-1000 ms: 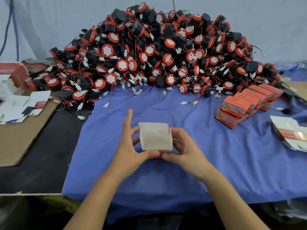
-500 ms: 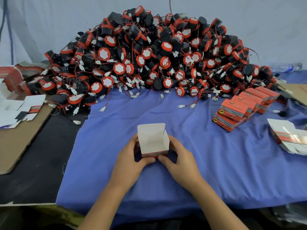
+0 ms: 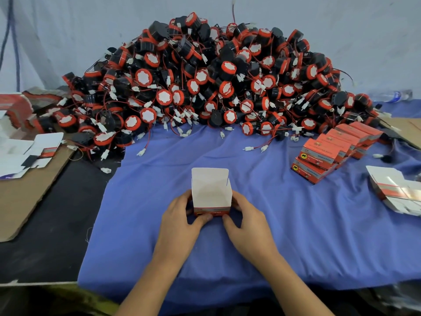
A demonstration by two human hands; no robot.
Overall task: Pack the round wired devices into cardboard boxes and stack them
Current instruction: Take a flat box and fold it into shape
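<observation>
A small cardboard box (image 3: 210, 192), white inside and red outside, stands on the blue cloth (image 3: 296, 224) with its top flap raised. My left hand (image 3: 180, 215) grips its left side, thumb on the red front edge. My right hand (image 3: 245, 217) grips its right side the same way. Behind lies a large heap of round black-and-red wired devices (image 3: 205, 83) with white connectors. Several closed red boxes (image 3: 328, 151) are stacked at the right.
Flat unfolded box blanks (image 3: 401, 192) lie at the far right, and more blanks (image 3: 29, 151) rest on brown cardboard (image 3: 22, 197) at the left. A black surface (image 3: 57, 236) borders the cloth on the left. Loose connectors trail from the heap onto the cloth.
The box has gone from held up between both hands to standing on the cloth with its flap open. Both hands came lower and closer around its base.
</observation>
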